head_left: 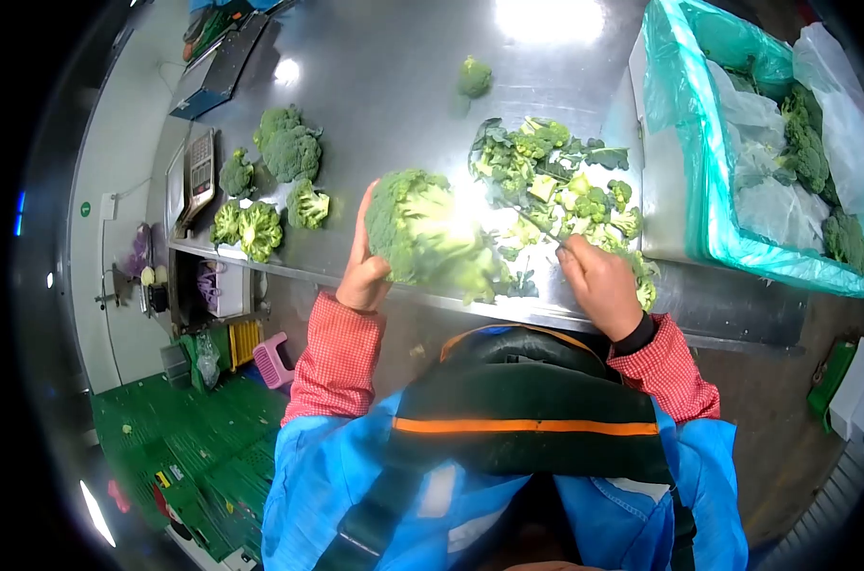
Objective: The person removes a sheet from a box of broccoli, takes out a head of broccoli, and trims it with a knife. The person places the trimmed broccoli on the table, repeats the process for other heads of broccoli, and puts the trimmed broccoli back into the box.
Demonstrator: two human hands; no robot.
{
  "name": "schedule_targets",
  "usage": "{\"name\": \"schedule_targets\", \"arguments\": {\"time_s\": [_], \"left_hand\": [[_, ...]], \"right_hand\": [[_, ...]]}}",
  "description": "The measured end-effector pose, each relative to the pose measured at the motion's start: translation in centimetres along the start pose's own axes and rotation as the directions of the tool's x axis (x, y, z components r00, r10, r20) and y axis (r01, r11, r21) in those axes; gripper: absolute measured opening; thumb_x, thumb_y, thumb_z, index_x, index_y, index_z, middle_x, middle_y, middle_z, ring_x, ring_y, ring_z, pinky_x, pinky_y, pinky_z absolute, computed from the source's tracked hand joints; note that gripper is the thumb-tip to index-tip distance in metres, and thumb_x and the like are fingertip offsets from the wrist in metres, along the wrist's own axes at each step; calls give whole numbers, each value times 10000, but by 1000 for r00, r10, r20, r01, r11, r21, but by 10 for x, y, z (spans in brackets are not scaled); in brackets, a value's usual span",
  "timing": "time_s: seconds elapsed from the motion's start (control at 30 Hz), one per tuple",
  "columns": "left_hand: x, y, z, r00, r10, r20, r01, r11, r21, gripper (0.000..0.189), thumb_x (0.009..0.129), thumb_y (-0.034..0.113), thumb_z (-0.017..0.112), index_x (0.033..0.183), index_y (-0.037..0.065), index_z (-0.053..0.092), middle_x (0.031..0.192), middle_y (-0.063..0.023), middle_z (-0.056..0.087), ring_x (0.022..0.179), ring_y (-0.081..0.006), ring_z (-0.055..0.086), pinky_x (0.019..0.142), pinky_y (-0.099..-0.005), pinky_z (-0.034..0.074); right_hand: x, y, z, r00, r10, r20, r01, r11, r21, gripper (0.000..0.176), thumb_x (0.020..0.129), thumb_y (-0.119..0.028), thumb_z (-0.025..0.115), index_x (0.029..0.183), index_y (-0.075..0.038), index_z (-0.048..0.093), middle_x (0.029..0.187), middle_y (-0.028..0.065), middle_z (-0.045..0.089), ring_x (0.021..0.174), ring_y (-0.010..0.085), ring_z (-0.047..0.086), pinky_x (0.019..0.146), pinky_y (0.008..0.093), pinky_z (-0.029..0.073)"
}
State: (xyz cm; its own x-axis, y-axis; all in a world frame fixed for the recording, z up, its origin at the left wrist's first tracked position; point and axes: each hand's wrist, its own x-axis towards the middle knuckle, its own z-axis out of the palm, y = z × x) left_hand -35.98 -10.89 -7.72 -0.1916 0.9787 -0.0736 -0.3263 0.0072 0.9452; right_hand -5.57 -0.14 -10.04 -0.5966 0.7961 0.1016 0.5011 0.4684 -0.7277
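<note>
A large head of broccoli (417, 228) is gripped in my left hand (363, 271), its pale stem side turned to the right. My right hand (603, 285) is closed around the handle of a knife (538, 225), whose thin blade points up and left, apart from the broccoli head. Beneath and beyond the blade lies a pile of cut broccoli pieces and leaves (546, 176) on the metal table (384, 86). Glare washes out part of the table and the stem side.
Several broccoli heads (291, 152) rest at the left, beside a weighing scale (199, 176). One small broccoli piece (474, 76) lies farther back. To the right stands a crate lined with green plastic (708, 224), holding broccoli and clear bags. The table's front edge runs close to my body.
</note>
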Motion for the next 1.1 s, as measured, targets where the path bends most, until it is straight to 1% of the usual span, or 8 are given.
{"name": "schedule_targets", "arguments": {"time_s": [0.3, 0.53, 0.67, 0.8, 0.87, 0.93, 1.0, 1.1], "left_hand": [[-3, 10, -1, 996, -69, -58, 59, 986, -159, 1015, 711, 322, 761, 1536, 69, 227, 1476, -146, 422, 1345, -310, 463, 1121, -459, 400], [4, -29, -21, 986, -161, -51, 113, 854, -508, 671, 973, 534, 469, 1446, 61, 434, 1441, -151, 504, 1283, -324, 530, 1072, -485, 449], [16, -6, 29, 912, -410, 5, 395, 876, -275, 784, 962, 653, 398, 1493, 77, 357, 1469, -157, 459, 1308, -313, 504, 1093, -496, 413], [16, 4, 28, 794, -533, 291, 582, 806, -110, 1039, 851, 857, 248, 1581, 131, 103, 1525, -170, 364, 1250, -326, 534, 888, -508, 530], [13, 10, 29, 814, -503, 291, 511, 858, 55, 1079, 816, 886, 289, 1580, 141, 129, 1483, -172, 423, 1163, -313, 593, 636, -451, 617], [10, 9, 23, 852, -471, 228, 343, 831, 438, 1084, 821, 693, 577, 1579, 105, 74, 1386, -206, 425, 1223, -346, 495, 971, -464, 512], [6, -3, 32, 957, -257, 134, 26, 537, 843, 1145, 760, 536, 747, 1575, 86, 79, 1364, -224, 406, 1278, -355, 440, 1019, -449, 469], [1, -14, 56, 996, -53, 77, -31, 592, 805, 1275, 569, 272, 886, 1556, 45, 112, 1411, -245, 325, 1345, -379, 358, 1141, -460, 317]], "right_hand": [[6, -16, -14, 994, -107, 6, 107, 992, 66, 149, 934, -177, 606, 853, -60, 561, 715, 144, 619, 632, 361, 612, 539, 443, 458], [20, -28, -14, 995, 67, 75, -87, 950, 300, 324, 905, -247, 667, 1164, -67, 592, 905, 159, 684, 763, 315, 677, 646, 376, 514], [48, -33, -8, 993, -106, 47, 76, 902, 426, 555, 870, -293, 721, 1333, -58, 524, 1063, 130, 683, 888, 262, 683, 769, 339, 532], [57, -10, 10, 956, -16, 295, -201, 694, 691, 637, 890, -313, 715, 1396, -27, 454, 1034, 80, 668, 880, 191, 663, 780, 300, 535], [50, -8, 9, 902, 153, 403, -429, 414, 803, 452, 967, -379, 626, 1253, -47, 513, 766, 8, 546, 496, 68, 459, 445, 221, 400], [40, -1, 20, 828, 264, 494, -542, 153, 827, 414, 982, -432, 589, 1167, -66, 536, 719, 6, 536, 426, 46, 405, 373, 204, 340], [35, 3, 32, 764, 255, 594, -610, -15, 792, 431, 987, -535, 515, 1062, -111, 534, 662, 12, 542, 419, 68, 422, 370, 218, 360], [28, -5, 44, 739, 265, 620, -612, -123, 782, 449, 1004, -509, 484, 1143, -88, 556, 733, 10, 583, 455, 78, 481, 377, 203, 370]]}}
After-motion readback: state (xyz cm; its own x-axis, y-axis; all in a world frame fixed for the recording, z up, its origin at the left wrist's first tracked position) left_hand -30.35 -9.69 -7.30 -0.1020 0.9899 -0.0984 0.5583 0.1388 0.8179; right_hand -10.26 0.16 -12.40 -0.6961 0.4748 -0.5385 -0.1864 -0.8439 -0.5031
